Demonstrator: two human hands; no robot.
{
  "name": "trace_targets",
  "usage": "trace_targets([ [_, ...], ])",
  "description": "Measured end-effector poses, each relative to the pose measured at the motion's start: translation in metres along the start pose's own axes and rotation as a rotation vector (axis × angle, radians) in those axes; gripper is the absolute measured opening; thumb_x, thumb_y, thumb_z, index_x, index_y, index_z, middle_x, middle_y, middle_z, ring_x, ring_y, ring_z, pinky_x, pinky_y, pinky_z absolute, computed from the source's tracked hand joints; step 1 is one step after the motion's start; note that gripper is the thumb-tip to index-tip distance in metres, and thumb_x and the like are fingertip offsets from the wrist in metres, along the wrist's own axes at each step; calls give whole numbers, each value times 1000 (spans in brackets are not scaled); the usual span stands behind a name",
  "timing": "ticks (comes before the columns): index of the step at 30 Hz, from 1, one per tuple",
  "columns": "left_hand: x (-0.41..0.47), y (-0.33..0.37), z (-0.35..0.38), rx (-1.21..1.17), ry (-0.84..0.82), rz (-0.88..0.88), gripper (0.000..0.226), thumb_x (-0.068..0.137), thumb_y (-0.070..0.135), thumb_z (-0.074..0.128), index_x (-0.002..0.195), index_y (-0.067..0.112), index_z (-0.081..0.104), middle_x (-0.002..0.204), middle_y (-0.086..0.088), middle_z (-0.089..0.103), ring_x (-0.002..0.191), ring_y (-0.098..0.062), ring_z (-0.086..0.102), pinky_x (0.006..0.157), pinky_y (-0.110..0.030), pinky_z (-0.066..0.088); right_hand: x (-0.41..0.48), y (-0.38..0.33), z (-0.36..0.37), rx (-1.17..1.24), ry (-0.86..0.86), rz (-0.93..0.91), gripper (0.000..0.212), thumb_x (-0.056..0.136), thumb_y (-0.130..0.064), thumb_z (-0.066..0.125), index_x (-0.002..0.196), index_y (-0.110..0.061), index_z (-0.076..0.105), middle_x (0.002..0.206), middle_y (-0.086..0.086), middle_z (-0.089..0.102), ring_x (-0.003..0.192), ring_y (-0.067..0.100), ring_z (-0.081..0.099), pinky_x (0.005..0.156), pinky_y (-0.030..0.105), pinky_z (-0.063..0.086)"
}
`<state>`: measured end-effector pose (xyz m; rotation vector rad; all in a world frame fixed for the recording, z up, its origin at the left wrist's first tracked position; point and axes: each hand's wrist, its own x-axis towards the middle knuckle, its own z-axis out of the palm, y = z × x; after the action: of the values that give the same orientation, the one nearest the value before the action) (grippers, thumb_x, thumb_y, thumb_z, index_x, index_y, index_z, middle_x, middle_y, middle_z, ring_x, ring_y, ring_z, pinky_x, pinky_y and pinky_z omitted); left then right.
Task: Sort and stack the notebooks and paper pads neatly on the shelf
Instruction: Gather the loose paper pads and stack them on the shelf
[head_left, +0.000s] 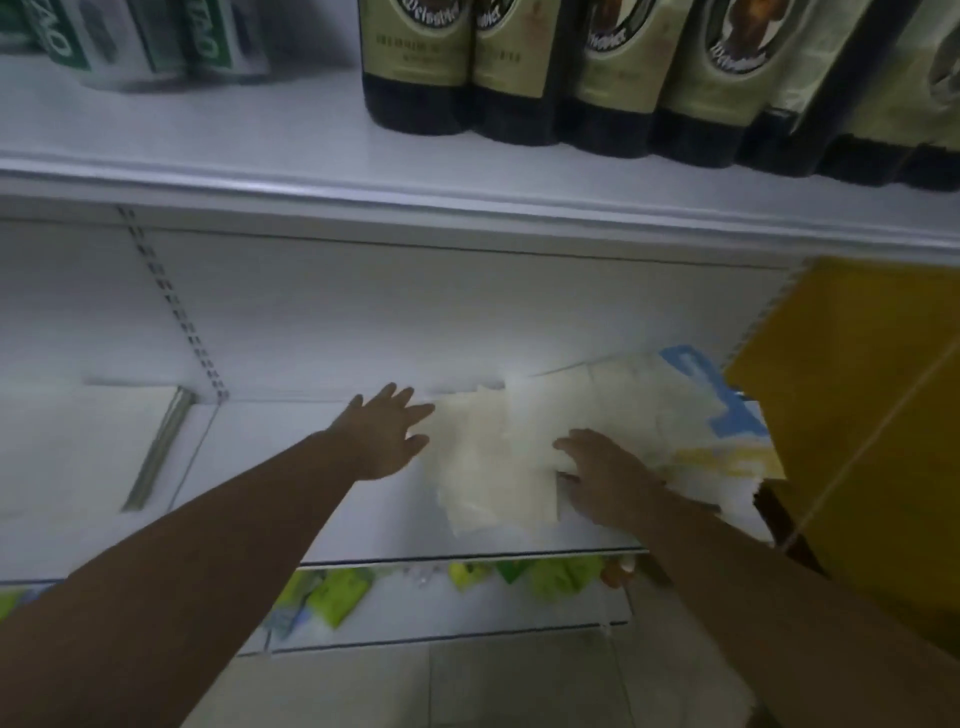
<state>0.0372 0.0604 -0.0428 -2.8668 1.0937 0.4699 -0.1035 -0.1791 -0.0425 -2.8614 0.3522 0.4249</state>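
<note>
The left grip (387, 434) is wide, with fingers spread, and touches the left edge of the cream paper pads (488, 467) on the white shelf (311, 467). The right grip (602, 475) rests on these pads with fingers nearly straight, holding nothing. Just right of it lies a blue-patterned notebook (727, 415), and further right a yellow spiral notebook (857, 389).

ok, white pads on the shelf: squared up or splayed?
Splayed. The pads lie overlapping at different angles on the shelf, with corners sticking out. The right hand rests on them.
</note>
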Motion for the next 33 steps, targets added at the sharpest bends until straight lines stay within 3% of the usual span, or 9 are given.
trace_targets([
  [3,-3,10,14,-47,16,-96,56,101,43,30,152,25,14,160,-4,8,148,-21,3,117,-45,13,28,10,28,-78,48,-42,56,93,-25,47,146,-16,30,157,9,18,145,24,15,116,34,22],
  [9,-11,32,42,-170,98,-170,59,97,47,29,150,23,20,159,-2,14,148,-16,7,116,-37,16,75,21,77,-214,125,-75,61,86,-25,48,143,-20,30,160,10,1,147,27,-1,119,48,-1],
  [11,-15,36,55,-215,74,-208,66,90,50,22,150,23,20,159,-1,17,148,-15,7,117,-36,15,86,19,85,-255,156,-116,59,84,-25,50,141,-19,34,159,9,7,147,26,4,118,48,-1],
  [15,-18,39,75,-363,57,-274,53,99,37,40,149,25,25,157,5,22,147,-10,8,116,-30,15,99,12,87,-258,195,-88,49,85,-30,52,133,-22,43,145,2,36,137,24,27,113,45,14],
  [17,-17,40,81,-447,71,-305,51,98,35,43,147,26,30,155,8,27,146,-7,11,114,-28,19,100,13,87,-275,197,-89,48,84,-33,52,130,-21,45,141,2,39,133,24,30,111,45,18],
  [20,-10,42,83,-533,69,-356,48,98,33,44,145,27,33,154,6,30,145,-8,20,112,-26,22,97,7,88,-290,133,-96,60,88,-44,45,141,-19,32,155,9,18,144,28,11,115,52,3],
  [23,1,39,82,-533,65,-359,48,99,32,44,145,26,33,154,5,30,144,-10,22,112,-26,22,93,-17,91,-185,80,-294,69,93,-50,38,150,-16,17,160,9,-3,147,26,-8,118,44,-5],
  [28,16,31,84,-627,87,-352,47,98,30,46,143,23,37,149,5,40,139,-14,34,110,-24,25,100,-48,121,-155,-56,-245,84,92,-54,44,150,-7,5,159,18,-3,147,32,-3,121,40,4],
  [33,23,28,80,-1008,233,-463,28,94,19,55,121,13,62,124,0,60,113,-14,54,94,-17,34,101,-41,106,-103,-54,-293,69,89,-55,52,141,-15,32,151,9,29,137,27,30,110,37,29],
])
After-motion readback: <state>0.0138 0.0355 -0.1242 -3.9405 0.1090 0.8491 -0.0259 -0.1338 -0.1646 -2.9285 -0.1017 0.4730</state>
